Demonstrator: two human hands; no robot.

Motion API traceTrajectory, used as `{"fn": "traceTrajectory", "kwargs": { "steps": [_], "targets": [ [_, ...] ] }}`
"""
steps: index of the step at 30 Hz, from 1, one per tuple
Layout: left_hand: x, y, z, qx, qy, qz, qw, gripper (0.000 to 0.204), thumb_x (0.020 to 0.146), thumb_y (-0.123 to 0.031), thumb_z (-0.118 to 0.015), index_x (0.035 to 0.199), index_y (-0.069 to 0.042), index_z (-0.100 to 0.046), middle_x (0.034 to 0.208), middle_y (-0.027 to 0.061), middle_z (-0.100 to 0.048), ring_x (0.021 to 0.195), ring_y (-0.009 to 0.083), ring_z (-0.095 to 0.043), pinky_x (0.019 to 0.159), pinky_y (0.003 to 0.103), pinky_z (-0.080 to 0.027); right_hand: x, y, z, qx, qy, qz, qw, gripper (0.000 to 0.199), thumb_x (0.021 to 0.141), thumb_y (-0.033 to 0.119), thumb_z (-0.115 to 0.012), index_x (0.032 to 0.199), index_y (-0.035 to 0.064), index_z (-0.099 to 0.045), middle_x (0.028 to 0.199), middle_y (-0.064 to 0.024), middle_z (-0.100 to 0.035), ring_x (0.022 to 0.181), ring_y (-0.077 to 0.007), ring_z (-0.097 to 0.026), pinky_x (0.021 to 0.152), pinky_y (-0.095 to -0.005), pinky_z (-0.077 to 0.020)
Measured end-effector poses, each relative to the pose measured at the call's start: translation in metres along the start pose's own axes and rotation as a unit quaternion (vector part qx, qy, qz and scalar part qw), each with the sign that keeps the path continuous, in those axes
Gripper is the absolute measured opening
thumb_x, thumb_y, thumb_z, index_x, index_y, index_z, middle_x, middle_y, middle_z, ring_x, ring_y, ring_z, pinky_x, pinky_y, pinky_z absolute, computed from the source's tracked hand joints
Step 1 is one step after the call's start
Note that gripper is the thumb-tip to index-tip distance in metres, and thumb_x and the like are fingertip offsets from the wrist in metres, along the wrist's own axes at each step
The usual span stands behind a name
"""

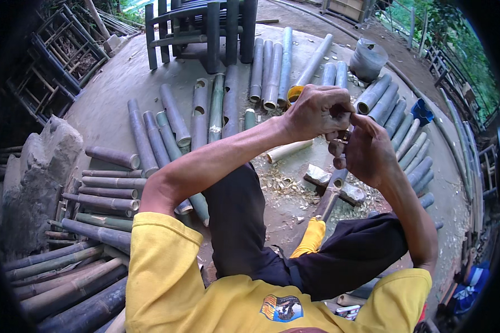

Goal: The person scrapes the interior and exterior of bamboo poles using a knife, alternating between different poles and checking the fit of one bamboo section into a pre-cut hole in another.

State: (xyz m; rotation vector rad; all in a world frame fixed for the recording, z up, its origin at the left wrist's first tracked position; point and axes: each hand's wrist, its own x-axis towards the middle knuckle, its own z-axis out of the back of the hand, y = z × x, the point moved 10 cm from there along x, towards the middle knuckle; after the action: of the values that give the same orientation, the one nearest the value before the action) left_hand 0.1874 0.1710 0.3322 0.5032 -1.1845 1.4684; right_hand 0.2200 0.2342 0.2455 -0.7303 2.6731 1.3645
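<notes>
Raised in front of me, my left hand [319, 112] and my right hand [370, 147] meet, their fingers curled and pressed together. Whatever small thing they may hold between them is hidden by the fingers. Below my right hand slants a bamboo pole [330, 198] with a hole cut near its upper end. It lies against two pale stone blocks, one of them a whitish block [317, 175] at its left. Yellow cloth [311, 236] covers the lower part, between my bent legs. A short pale bamboo piece [289, 150] lies just beyond.
Wood shavings [280, 186] litter the concrete floor. Cut bamboo tubes [112, 157] lie in rows left, ahead and right. A bamboo bench [200, 36] stands at the back. A grey bucket-like container [368, 60] is at far right, a large rock [39, 183] at left.
</notes>
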Motion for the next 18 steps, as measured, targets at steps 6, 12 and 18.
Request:
{"fn": "traceTrajectory", "kwargs": {
  "steps": [6,12,18],
  "targets": [
    [-0.012,0.04,-0.002,-0.213,-0.054,0.214,0.952,0.006,0.078,0.004,-0.058,0.083,0.002,-0.061,0.074,0.0066,-0.066,0.066,0.0105,-0.065,0.057,0.023,-0.053,0.001,0.003,-0.012,-0.036,0.033,0.019,0.999,0.043,0.093,0.043,-0.038,0.116,0.007,-0.048,0.088,-0.0088,-0.061,0.069,-0.0192,-0.06,0.055,-0.0338,-0.0509],
    [-0.025,0.055,0.01,-0.249,-0.092,0.285,0.921,0.008,0.085,-0.002,-0.054,0.088,0.003,-0.059,0.076,0.0088,-0.064,0.062,0.0113,-0.063,0.056,0.024,-0.054,-0.012,0.042,0.001,-0.177,-0.055,0.172,0.967,0.058,0.091,0.039,-0.047,0.137,0.0073,-0.032,0.081,-0.0091,-0.06,0.063,-0.0164,-0.061,0.049,-0.0288,-0.0501],
    [-0.026,0.054,-0.008,-0.308,-0.032,0.294,0.904,0.007,0.086,-0.002,-0.055,0.09,0.003,-0.058,0.076,0.0073,-0.062,0.064,0.0102,-0.062,0.059,0.023,-0.053,-0.014,0.043,0.003,-0.2,-0.068,0.185,0.96,0.049,0.091,0.026,-0.051,0.133,0.0047,-0.037,0.078,-0.0058,-0.06,0.06,-0.0124,-0.059,0.049,-0.0264,-0.0492]
  ]
}}
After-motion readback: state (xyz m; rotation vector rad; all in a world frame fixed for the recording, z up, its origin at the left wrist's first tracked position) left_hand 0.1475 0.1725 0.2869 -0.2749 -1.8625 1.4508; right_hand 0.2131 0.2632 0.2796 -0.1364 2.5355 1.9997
